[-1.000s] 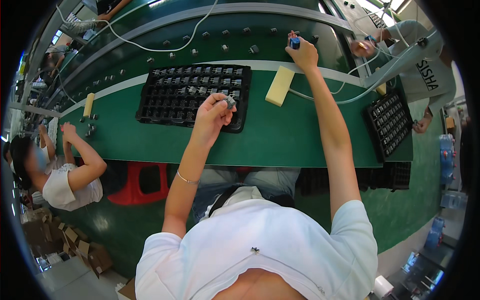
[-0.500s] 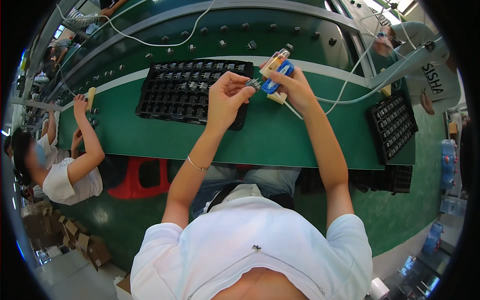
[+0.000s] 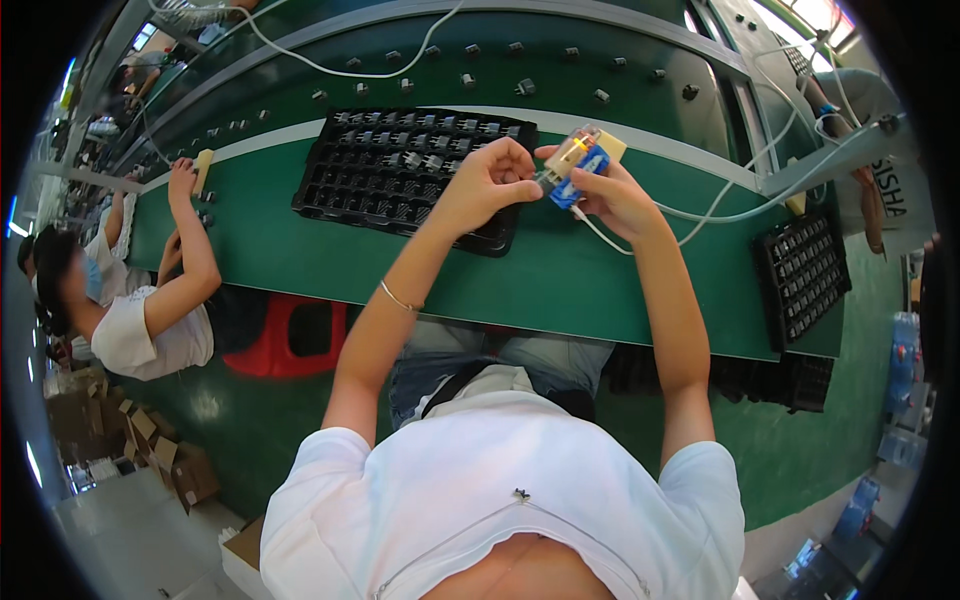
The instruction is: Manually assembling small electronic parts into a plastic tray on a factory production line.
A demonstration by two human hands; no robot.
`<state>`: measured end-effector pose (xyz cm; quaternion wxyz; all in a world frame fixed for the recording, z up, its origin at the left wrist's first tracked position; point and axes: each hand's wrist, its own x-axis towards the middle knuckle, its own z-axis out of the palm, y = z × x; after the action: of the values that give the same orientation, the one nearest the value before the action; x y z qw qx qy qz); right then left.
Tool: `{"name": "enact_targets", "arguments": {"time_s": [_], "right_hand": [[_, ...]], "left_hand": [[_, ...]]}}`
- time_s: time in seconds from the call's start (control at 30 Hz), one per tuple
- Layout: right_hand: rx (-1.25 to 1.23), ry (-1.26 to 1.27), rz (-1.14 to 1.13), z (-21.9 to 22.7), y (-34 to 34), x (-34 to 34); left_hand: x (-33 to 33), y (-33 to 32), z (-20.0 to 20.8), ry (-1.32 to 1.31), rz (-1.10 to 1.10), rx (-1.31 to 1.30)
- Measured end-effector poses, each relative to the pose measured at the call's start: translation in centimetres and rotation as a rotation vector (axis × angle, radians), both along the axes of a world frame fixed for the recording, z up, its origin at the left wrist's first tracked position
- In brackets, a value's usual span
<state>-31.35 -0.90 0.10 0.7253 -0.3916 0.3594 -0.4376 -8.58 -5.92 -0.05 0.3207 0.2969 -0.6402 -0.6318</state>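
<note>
My right hand (image 3: 625, 205) grips a small handheld test fixture (image 3: 582, 165), blue with a clear housing and a white cable, and a yellow glow shows inside it. In the fingertips of my left hand (image 3: 485, 188) is a small dark plug-like part (image 3: 546, 182), pressed against the fixture's near left end; its prongs are hidden. Left of and beneath my left hand lies a black compartment tray (image 3: 345, 185). Similar parts with metal prongs (image 3: 430, 162) sit in its far rows, while several nearer pockets hold none.
Behind the bench, several small parts (image 3: 525, 88) are spread along a green conveyor. A yellow block (image 3: 612, 146) stands just beyond my right hand. Another filled black tray (image 3: 800, 275) is at the right edge. A co-worker (image 3: 150, 310) sits at the left, near a red stool (image 3: 290, 340). White cables hang at the right.
The part in my left hand and the fixture have come together; the prongs that showed before are now hidden. The yellow glow is brighter. The whole view has shifted slightly.
</note>
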Motion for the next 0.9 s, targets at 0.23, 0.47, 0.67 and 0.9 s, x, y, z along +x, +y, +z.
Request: {"name": "enact_targets", "arguments": {"time_s": [0.23, 0.47, 0.67, 0.9], "right_hand": [[-0.113, 0.368, -0.54, -2.2, 0.9, -4.1], [-0.368, 0.764, -0.706, -2.3, 1.2, -4.0], [-0.505, 1.062, -0.767, -2.4, 1.4, -2.8], [-0.603, 1.196, -0.778, -2.3, 1.3, -2.0]], "left_hand": [[13.5, -13.2, -3.0, -0.561, 0.711, -0.652], [19.9, -18.2, -3.9, -1.106, 0.768, -0.994], [21.3, -17.9, -3.3, -1.215, 0.641, -0.986], [22.9, -18.3, -3.3, -1.257, 0.626, -0.921]]}}
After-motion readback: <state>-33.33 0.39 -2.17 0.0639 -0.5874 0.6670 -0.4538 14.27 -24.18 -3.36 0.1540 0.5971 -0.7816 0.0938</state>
